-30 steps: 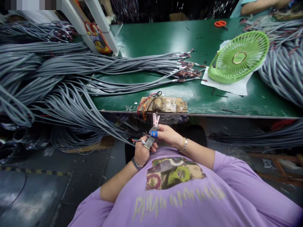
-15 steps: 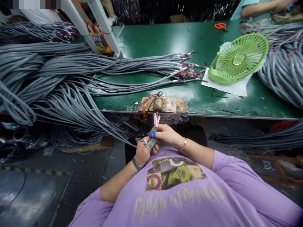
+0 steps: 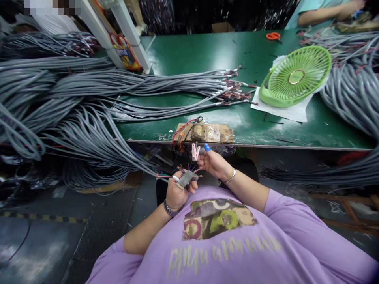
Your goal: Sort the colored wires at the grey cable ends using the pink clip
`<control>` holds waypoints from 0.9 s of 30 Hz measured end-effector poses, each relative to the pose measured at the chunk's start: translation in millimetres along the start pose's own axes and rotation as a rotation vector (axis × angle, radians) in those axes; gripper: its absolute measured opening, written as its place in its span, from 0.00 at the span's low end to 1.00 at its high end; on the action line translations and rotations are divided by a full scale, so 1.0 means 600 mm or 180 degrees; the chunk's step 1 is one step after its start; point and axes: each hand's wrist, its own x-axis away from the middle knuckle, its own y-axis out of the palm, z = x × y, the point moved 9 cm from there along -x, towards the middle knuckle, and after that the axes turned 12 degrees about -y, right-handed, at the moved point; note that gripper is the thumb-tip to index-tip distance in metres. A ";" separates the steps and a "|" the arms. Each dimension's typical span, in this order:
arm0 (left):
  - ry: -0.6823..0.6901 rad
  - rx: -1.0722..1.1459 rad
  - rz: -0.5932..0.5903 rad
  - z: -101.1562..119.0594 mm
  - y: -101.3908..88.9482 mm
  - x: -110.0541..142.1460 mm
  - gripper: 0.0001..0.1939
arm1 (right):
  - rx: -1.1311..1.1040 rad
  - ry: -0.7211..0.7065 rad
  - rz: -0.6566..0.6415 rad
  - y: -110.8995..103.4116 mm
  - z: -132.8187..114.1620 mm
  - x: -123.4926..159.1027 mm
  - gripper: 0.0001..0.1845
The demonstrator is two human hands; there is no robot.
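Note:
My left hand (image 3: 177, 191) is closed around the end of a grey cable (image 3: 139, 167), whose stripped coloured wires (image 3: 188, 170) fan out above my taped fingers. My right hand (image 3: 213, 163) sits a little higher and to the right, just under the table edge. It grips small pink snips (image 3: 194, 151), and a finger with blue tape on its tip points up. The two hands are apart, with the snips above the fanned wires.
A wooden block with red and black wires (image 3: 203, 132) sits on the green table's (image 3: 207, 51) near edge. Large grey cable bundles (image 3: 68, 98) cover the left, more at the right (image 3: 352, 94). A green fan (image 3: 296, 75), orange scissors (image 3: 272, 36), and another person's arm (image 3: 325, 14) are farther back.
My right hand has lifted the pink snips up and away from my left hand. The coloured wires now stand spread out from the cable end.

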 end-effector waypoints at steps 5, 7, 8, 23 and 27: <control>-0.0020 0.0171 -0.0255 0.009 0.029 -0.012 0.16 | 0.0852 -0.0848 -0.0130 0.015 -0.038 -0.013 0.30; -0.0015 0.0210 -0.0281 0.009 0.034 -0.018 0.16 | 0.1076 -0.1215 0.0140 0.007 -0.052 -0.013 0.32; -0.0015 0.0214 -0.0278 0.009 0.036 -0.021 0.16 | 0.1026 -0.1247 0.0191 0.005 -0.052 -0.015 0.32; -0.0126 0.0080 -0.0097 -0.009 0.031 -0.033 0.18 | -0.0698 -0.0368 0.0136 0.022 0.003 -0.042 0.27; -0.0080 0.0050 -0.0066 -0.007 0.028 -0.029 0.17 | -0.0765 -0.0070 0.0042 0.022 0.012 -0.033 0.29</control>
